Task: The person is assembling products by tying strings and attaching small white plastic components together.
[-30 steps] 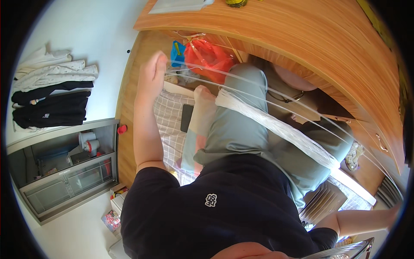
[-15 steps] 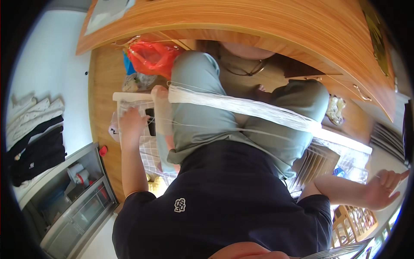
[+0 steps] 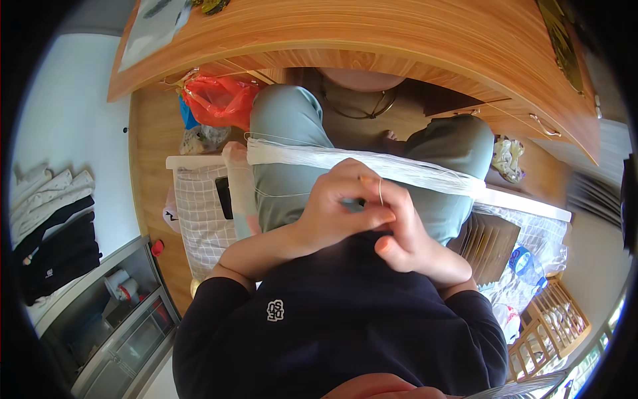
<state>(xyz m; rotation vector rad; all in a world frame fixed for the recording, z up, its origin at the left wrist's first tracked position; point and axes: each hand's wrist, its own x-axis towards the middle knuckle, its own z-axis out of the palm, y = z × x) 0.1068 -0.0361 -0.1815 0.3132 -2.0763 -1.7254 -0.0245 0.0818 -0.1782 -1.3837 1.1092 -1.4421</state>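
Note:
A hank of white thread (image 3: 372, 163) lies stretched across my two knees, in grey-green trousers. Just on the near side of it my hands meet in front of my chest. My left hand (image 3: 339, 207) is closed in a pinch, its thumb and fingertips against the fingers of the right. My right hand (image 3: 409, 229) has its fingers curled, with the thumb standing apart. A thin white strand shows over the fingers where both hands meet; its course between the fingertips is partly hidden. Another loose strand runs over my left thigh toward the left hand.
Ahead is a wooden desk (image 3: 345, 30) with drawers. A red plastic bag (image 3: 219, 100) sits by my left knee. On the checked cloth (image 3: 199, 213) to my left lies a black phone (image 3: 224, 197). At right are a brown pleated folder (image 3: 488, 241), a plastic bottle (image 3: 527, 267) and a wooden rack (image 3: 551, 326).
Both hands have come in from far out on either side and now meet over my lap. The hank still lies across my knees, and the view has shifted slightly.

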